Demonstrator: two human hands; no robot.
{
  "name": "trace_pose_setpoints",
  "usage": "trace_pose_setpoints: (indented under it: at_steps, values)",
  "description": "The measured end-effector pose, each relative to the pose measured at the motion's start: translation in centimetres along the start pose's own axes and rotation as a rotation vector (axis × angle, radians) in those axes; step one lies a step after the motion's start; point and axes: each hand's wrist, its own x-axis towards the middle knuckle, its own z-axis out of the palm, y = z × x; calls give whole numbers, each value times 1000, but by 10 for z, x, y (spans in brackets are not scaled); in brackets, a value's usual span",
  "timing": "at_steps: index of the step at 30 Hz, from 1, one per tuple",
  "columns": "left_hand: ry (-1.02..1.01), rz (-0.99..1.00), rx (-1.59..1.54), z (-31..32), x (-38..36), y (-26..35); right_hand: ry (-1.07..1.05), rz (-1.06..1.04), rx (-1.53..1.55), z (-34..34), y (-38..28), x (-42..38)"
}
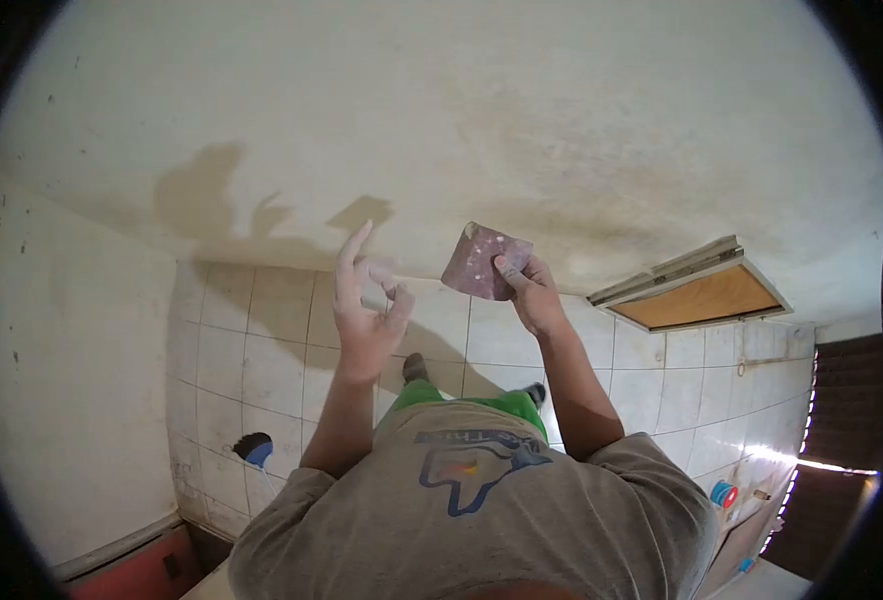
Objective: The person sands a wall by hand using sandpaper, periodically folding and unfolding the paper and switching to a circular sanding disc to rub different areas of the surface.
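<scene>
A reddish-brown piece of sandpaper [473, 268], specked with pale dust, is pinched in my right hand [535, 295], the thumb lying over its near face. My left hand [366, 305] is raised beside it with nothing in it. Its index finger points up, and the other fingers are partly bent and apart from the thumb. Pale dust coats the fingers of both hands. Beyond them stands a pale wall [381, 110] with brownish smudges, on which shadows of me and the sandpaper fall. The sandpaper appears to be apart from the wall.
A wooden framed panel [706, 298] stands at the wall's foot on the right. On the tiled floor [651, 400] are a broom with a blue head [257, 452] at left and a round blue-and-red item [723, 494] at right. A red surface [141, 570] shows at lower left.
</scene>
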Motion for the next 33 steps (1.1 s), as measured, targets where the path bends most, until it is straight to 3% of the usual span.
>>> trace_pose_setpoints:
  at_steps: [3,5,9,12,15,18,21,23,24,25,28,30,33]
  values:
    - [-172,61,-108,-61,29,-50,-48,-83,-196,76,11,-1]
    - [-218,68,-248,-57,39,-68,-100,-152,-286,91,8,-6]
    - [-100,-82,-373,-88,47,-103,-58,-70,-501,122,7,-10]
    - [-97,-158,-440,-117,50,-100,-66,-141,-464,137,3,-11]
    - [-312,-260,-547,-113,48,-101,-49,-40,-347,134,-1,-13]
    - [-467,-138,-497,-87,43,-117,-84,-14,-287,125,1,-9]
    - [-177,-223,-614,-87,44,-138,-173,38,-309,127,-4,-12]
    - [-169,-378,-661,-96,56,-131,-244,36,-297,129,-12,-13]
    - [-317,-457,-635,-105,58,-127,-279,34,-290,130,-15,-14]
    - [-465,-535,-605,-112,58,-118,-239,41,-214,132,-13,-15]
    - [-904,-456,-611,-100,40,-101,-106,77,-57,140,-3,-14]
    - [-757,-407,-477,-93,36,-97,11,102,-59,142,1,-9]
    - [-579,-342,-379,-77,35,-98,422,-263,-424,135,21,1]
